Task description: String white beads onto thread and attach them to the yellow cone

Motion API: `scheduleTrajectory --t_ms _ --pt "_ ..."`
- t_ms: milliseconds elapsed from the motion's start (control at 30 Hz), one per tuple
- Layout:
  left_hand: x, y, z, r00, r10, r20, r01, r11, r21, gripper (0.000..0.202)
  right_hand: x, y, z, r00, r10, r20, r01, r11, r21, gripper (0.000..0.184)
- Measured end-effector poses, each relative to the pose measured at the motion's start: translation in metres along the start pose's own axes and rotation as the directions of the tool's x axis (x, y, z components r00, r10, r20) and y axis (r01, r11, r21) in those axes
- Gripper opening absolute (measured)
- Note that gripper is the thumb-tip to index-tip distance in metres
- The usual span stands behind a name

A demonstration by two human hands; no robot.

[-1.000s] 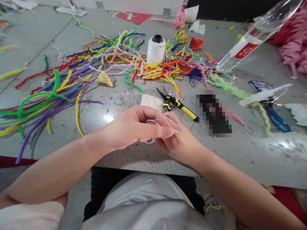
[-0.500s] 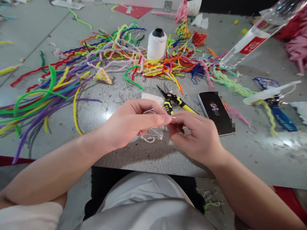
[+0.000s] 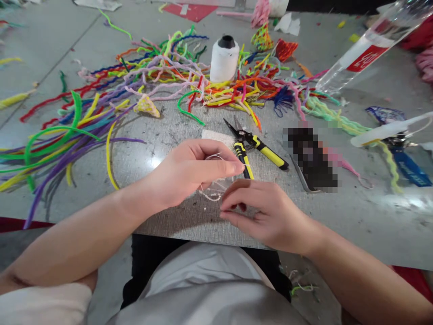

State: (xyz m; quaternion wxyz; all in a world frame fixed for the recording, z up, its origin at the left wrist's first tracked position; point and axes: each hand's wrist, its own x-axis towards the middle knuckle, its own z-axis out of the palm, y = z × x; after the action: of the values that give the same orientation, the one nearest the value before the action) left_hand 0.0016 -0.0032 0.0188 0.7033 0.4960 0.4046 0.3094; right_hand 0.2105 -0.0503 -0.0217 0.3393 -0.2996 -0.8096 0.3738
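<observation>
The left hand (image 3: 189, 174) hovered low over the grey speckled tabletop (image 3: 162, 144), thumb and forefinger pressed together on a thin white thread (image 3: 212, 157), which looped up over the knuckles and hung down beneath the palm. Just under that hand lay a small clear plastic bag (image 3: 221, 184) and, touching its near edge, a short curl of tiny pale beads (image 3: 210, 197). The right hand (image 3: 267, 212) sat just beside them, nearer the body, with its fingers curled down and their tips gathered toward the thumb at the table surface; whether they pinched anything could not be told. Just beyond both hands lay yellow-and-black handled snips (image 3: 257, 146) with the blades parted, next to a flat white square pad (image 3: 216, 135). Farther back stood a white spool of thread with a black core (image 3: 223, 59), surrounded by a tangled heap of multicoloured fuzzy pipe cleaners (image 3: 145, 81). A clear plastic bottle with a red label (image 3: 363, 52) lay tilted at the far right, well apart from the hands.
</observation>
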Motion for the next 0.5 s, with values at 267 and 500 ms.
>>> scheduleTrajectory --t_ms 267,500 --pt "-0.001 -0.003 -0.001 1.000 -0.017 0.020 0.017 1.000 0.019 0.006 -0.012 0.009 0.039 0.947 -0.078 0.311 0.169 0.946 -0.278 0.020" --pt "-0.001 -0.001 -0.001 1.000 -0.020 0.015 0.020 1.000 0.019 0.006 -0.018 0.012 0.042 0.923 -0.065 0.379 0.219 0.898 -0.381 0.022"
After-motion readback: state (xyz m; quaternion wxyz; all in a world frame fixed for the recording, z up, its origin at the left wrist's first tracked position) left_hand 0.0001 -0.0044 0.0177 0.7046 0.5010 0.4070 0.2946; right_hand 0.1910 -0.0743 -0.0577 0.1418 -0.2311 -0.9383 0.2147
